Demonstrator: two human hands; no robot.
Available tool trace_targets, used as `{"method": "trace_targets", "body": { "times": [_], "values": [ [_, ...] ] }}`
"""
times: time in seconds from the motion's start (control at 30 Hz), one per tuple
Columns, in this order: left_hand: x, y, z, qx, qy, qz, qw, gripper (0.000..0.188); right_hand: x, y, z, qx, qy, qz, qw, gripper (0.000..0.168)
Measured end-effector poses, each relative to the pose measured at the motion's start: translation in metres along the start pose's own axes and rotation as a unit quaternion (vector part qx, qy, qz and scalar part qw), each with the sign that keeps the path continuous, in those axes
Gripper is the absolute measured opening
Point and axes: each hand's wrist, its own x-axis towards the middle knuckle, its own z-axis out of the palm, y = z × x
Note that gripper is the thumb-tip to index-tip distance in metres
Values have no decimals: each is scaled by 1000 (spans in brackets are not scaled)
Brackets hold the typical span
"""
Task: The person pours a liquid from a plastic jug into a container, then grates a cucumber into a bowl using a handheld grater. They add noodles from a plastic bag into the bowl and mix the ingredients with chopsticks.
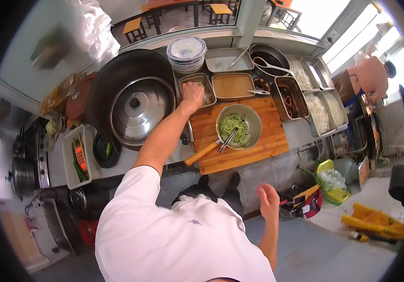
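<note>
My left hand (192, 94) reaches over a small metal pan (209, 99) behind the cutting board. Its fingers point down into the pan and are hidden, so any grip on the pale contents is unclear. My right hand (268, 201) hangs by my side, away from the counter, holding nothing. On the wooden cutting board (272, 116) stands a saucepan (256, 123) with a wooden handle (202, 153) pointing toward me. Shredded green vegetable (233, 127) lies inside it, and metal tongs (227, 141) lean over its near rim.
A large dark pot (98, 91) with a metal lid (145, 109) stands left of the board. Stacked bowls (186, 49), a pan of brown liquid (232, 84), a dark sauce pan (288, 93) and noodle trays (317, 114) line the back and right. Another person (367, 79) stands at far right.
</note>
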Motion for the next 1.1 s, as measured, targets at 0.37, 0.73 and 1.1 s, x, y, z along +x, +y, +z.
{"method": "trace_targets", "body": {
  "times": [0.37, 0.73, 1.1],
  "values": [
    [-48, 149, -117, -409, 159, -97, 893, 10, 289, -106, 133, 414, -202, 110, 881, 39],
    [-35, 163, -88, -686, 105, -216, 687, 9, 368, -117, 162, 344, -326, 146, 868, 92],
    [-70, 95, -38, -630, 88, -272, 722, 13, 402, -100, 302, -298, -347, -84, 885, 72]
  ]
}}
